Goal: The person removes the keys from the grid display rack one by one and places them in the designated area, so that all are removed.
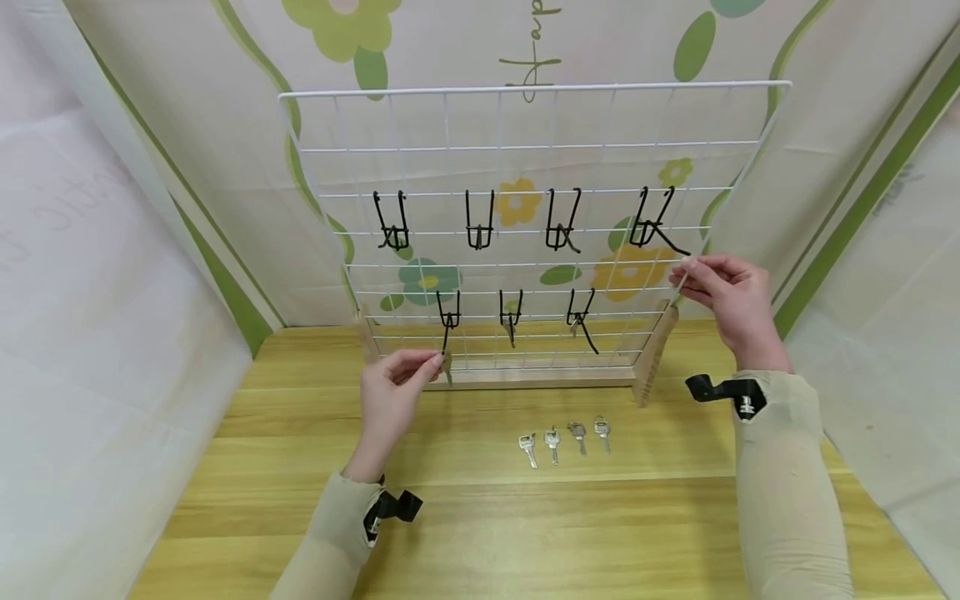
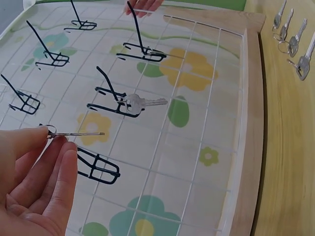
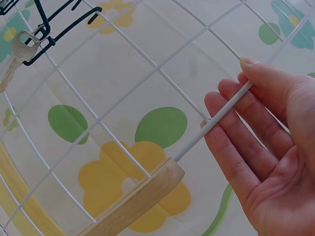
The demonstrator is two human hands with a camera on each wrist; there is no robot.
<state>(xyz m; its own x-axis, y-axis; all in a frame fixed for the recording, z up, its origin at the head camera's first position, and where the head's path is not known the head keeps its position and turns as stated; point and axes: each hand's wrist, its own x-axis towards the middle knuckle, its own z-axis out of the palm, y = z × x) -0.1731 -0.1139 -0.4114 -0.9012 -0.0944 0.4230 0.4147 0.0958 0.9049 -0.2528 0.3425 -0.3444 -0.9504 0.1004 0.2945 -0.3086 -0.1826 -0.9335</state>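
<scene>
Keys going onto the hooks of the wire rack [image 1: 525,150] — work looks partly done, as a judgement. One key [image 2: 140,103] is hanging on a lower-row hook [image 2: 110,96] in the left wrist view; the right wrist view also shows a key on a hook, possibly the same one, cannot tell. Four loose keys [image 1: 564,440] are lying in a row on the tabletop [image 1: 480,517] in front of the rack, so at least those look left to hang.

Left hand [image 1: 392,392] is pinching another key [image 2: 74,133] by its ring between thumb and fingertips, grip pressed together on it. That key is sticking out sideways from the grip, just beside the lower-left hook [image 2: 96,166], not yet on it.

Right hand [image 1: 731,298] is holding the rack's right edge wire — fingers curling round it just above the wooden base [image 3: 140,196], steadying the rack.
</scene>
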